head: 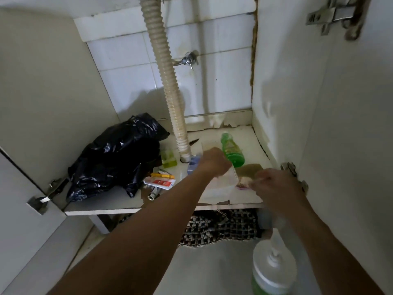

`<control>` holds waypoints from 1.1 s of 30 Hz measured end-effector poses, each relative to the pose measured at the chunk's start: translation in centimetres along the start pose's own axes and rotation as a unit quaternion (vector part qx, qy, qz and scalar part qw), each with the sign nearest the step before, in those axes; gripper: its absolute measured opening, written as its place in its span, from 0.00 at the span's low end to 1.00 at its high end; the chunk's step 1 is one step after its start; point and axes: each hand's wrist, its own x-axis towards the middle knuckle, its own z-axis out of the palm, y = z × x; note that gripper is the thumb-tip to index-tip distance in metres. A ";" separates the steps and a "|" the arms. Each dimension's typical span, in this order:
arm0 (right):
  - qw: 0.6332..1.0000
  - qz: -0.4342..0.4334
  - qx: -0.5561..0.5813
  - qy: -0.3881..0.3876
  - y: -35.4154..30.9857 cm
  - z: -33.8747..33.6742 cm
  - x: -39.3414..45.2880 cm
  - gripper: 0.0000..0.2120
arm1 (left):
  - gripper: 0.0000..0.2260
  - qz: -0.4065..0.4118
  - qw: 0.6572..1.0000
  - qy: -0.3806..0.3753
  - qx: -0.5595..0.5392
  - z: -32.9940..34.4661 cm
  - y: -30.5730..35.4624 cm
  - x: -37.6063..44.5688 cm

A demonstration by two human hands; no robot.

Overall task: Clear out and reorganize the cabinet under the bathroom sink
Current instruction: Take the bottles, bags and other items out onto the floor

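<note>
Left hand (213, 162) gripped clear container (225, 177), tipped toward right hand (274, 184), probably for loading. Right hand pinched small item; blurred, cannot identify. Cabinet shelf (119, 204) held black bag (114, 156) far left, green bottle (231, 150) far right.

Open, stained cabinet (238, 135), cluttered with black bag (114, 158).

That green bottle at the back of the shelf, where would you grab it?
Around its narrow neck, coming from above and the front. The green bottle stands upright behind the left hand, its wide base partly hidden, so the top is the free part.
</note>
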 end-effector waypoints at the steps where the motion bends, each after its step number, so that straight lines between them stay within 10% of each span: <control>1: 1.000 -0.017 -0.002 0.014 -0.3 0.1 0.9 0.07 | 0.13 -0.001 0.998 0.050 0.043 -0.3 -0.2 0.9; 7: 0.996 -0.015 -0.074 0.052 -0.4 2.9 7.4 0.09 | 0.14 -0.009 0.984 0.138 0.112 -0.4 -2.6 6.2; 16: 0.969 0.036 -0.243 -0.010 0.5 7.3 17.0 0.18 | 0.18 -0.046 0.995 0.070 0.048 1.3 -4.4 14.0; 23: 0.971 0.094 -0.200 -0.092 0.9 9.1 21.4 0.32 | 0.15 -0.064 0.997 0.045 -0.009 2.3 -4.8 17.8; 33: 0.979 0.165 -0.103 -0.057 0.9 7.8 22.2 0.32 | 0.38 -0.128 0.990 0.030 -0.045 2.3 -4.8 19.2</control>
